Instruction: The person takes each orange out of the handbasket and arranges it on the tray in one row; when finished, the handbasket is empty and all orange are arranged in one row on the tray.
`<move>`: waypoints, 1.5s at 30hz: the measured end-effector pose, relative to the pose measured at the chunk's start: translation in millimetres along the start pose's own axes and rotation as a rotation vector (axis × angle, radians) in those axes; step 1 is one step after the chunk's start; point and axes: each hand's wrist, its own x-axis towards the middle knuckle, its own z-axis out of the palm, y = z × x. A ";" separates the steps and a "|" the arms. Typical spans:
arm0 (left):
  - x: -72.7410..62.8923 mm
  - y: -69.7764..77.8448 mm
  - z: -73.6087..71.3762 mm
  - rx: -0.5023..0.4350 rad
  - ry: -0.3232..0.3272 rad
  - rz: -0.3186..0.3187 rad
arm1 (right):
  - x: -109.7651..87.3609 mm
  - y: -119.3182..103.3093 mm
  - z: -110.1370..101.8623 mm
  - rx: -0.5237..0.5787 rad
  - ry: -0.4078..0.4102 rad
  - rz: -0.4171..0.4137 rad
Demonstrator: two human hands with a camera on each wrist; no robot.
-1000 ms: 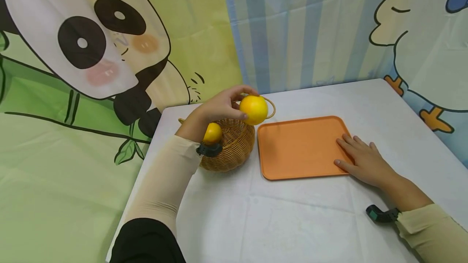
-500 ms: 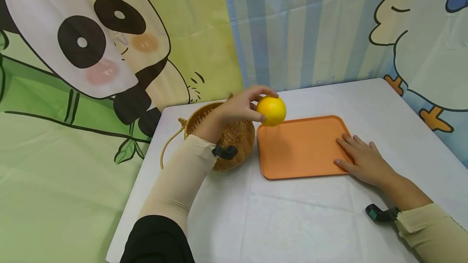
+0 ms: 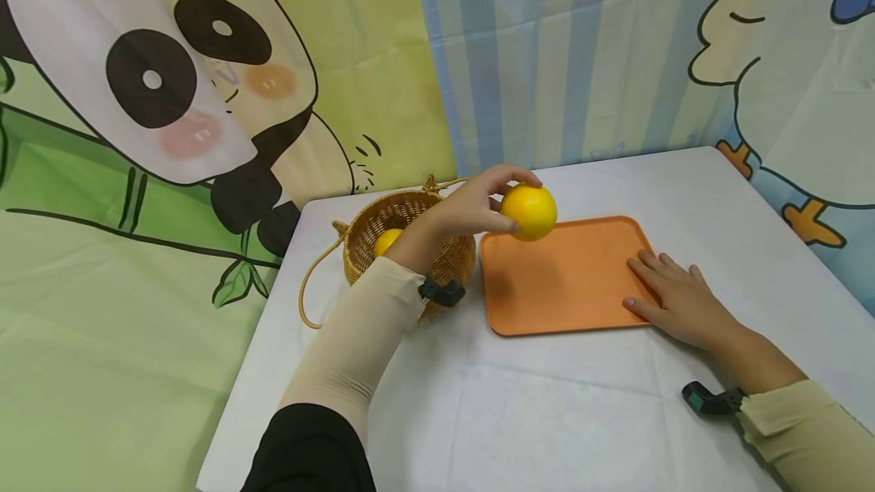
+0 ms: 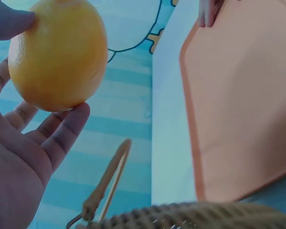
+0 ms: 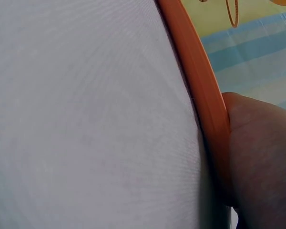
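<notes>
My left hand (image 3: 478, 205) holds a round yellow-orange fruit (image 3: 529, 212) in the air, over the back left part of an orange tray (image 3: 567, 283). In the left wrist view, the thumb and fingertips grip this smooth fruit (image 4: 59, 57) from opposite sides. Below the left wrist stands a woven wicker basket (image 3: 358, 264), partly hidden by the forearm. A second yellow fruit (image 3: 386, 241) shows inside it. My right hand (image 3: 683, 306) rests on the tray's right edge with its fingers spread. The right wrist view shows part of that hand (image 5: 267, 152) against the tray's rim (image 5: 195, 62).
A white cloth (image 3: 547, 401) covers the table. The basket's thin looped handle (image 3: 307, 287) hangs out to its left. Behind the table hangs a curtain printed with a panda (image 3: 205, 97) and blue stripes. Dark cameras are strapped to both wrists.
My left hand has carried the fruit to the right, from above the basket to above the tray. More of the basket and its left handle now shows. The right hand has stayed still.
</notes>
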 end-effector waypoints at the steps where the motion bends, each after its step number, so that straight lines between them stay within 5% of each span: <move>1: 1.9 -1.2 2.4 0.005 0.000 0.002 | 0.2 -0.1 0.1 -0.001 0.002 0.001; 11: 20.2 -11.7 26.8 0.024 0.037 0.024 | 1.6 0.7 0.3 -0.002 -0.024 0.026; 24: 35.4 -21.8 61.4 0.020 0.130 -0.050 | 2.5 -0.8 -2.6 -0.007 -0.039 0.041; 45: 42.0 -72.0 96.0 -0.126 0.272 -0.105 | 3.9 -1.9 1.2 -0.016 -0.041 0.059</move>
